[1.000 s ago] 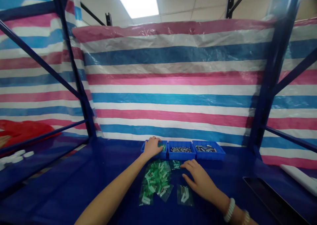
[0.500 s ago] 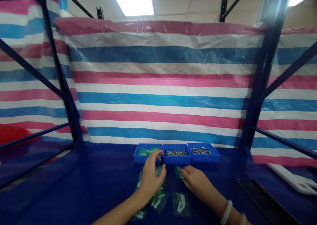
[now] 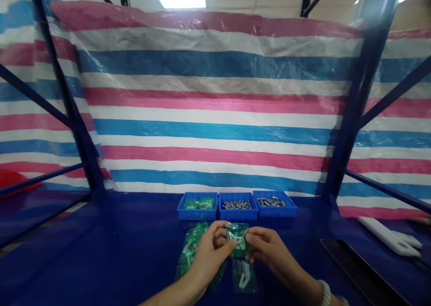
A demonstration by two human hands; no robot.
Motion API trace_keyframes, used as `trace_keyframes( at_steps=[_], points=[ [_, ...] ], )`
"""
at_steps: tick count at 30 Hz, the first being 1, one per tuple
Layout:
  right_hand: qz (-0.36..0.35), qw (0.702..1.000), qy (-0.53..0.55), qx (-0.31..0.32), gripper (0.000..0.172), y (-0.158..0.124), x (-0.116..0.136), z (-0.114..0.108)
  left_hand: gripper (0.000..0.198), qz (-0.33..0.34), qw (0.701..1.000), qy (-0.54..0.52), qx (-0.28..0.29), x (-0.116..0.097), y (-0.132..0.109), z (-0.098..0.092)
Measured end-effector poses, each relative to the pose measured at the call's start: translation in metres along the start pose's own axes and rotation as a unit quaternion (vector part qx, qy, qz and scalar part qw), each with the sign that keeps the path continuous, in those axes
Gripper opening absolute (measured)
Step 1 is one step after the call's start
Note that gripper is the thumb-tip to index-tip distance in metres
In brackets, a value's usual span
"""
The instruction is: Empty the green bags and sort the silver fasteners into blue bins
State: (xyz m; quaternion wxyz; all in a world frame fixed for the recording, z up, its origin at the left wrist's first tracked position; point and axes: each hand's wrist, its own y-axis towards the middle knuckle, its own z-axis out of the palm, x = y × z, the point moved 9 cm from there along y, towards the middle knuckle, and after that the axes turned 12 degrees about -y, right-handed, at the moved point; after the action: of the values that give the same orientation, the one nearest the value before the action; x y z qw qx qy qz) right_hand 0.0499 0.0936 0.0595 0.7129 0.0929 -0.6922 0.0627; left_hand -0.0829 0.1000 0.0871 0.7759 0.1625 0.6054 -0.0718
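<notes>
Two closed hands, the left hand (image 3: 210,252) and the right hand (image 3: 267,252), pinch one green plastic bag (image 3: 237,235) just below three blue bins (image 3: 238,206) on the blue worktop (image 3: 101,252).

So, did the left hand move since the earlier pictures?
Yes, the left hand moved back toward the person: from the leftmost blue bin to well in front of it.

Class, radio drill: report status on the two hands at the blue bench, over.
Left hand, right hand: both pinching a small clear plastic bag, green contents. Other bags lying below the hands.
</notes>
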Motion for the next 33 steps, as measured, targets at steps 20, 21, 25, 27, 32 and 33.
trace_keyframes(
  at_steps=[20,21,25,27,32,33],
  points=[
    [-0.438,0.726,-0.489,-0.205,0.022,-0.055,0.085,0.004,0.013,0.407,0.853,0.323,0.054,-0.087,-0.019,0.012],
    [-0.423,0.740,-0.481,-0.205,0.020,-0.052,0.084,0.002,0.009,0.371,0.870,0.325,0.004,-0.089,-0.005,-0.004],
    [-0.386,0.779,-0.457,-0.187,0.016,-0.042,0.078,-0.002,0.020,0.275,0.877,0.364,-0.149,-0.105,0.050,-0.080],
    [-0.380,0.791,-0.447,-0.173,0.016,-0.037,0.074,-0.002,0.019,0.232,0.872,0.394,-0.173,-0.107,0.075,-0.113],
    [-0.344,0.820,-0.438,-0.132,0.014,-0.024,0.060,-0.001,0.017,0.125,0.854,0.485,-0.144,-0.078,0.109,-0.146],
    [-0.332,0.825,-0.441,-0.120,0.014,-0.022,0.057,-0.001,0.018,0.113,0.848,0.499,-0.141,-0.071,0.110,-0.148]
  ],
)
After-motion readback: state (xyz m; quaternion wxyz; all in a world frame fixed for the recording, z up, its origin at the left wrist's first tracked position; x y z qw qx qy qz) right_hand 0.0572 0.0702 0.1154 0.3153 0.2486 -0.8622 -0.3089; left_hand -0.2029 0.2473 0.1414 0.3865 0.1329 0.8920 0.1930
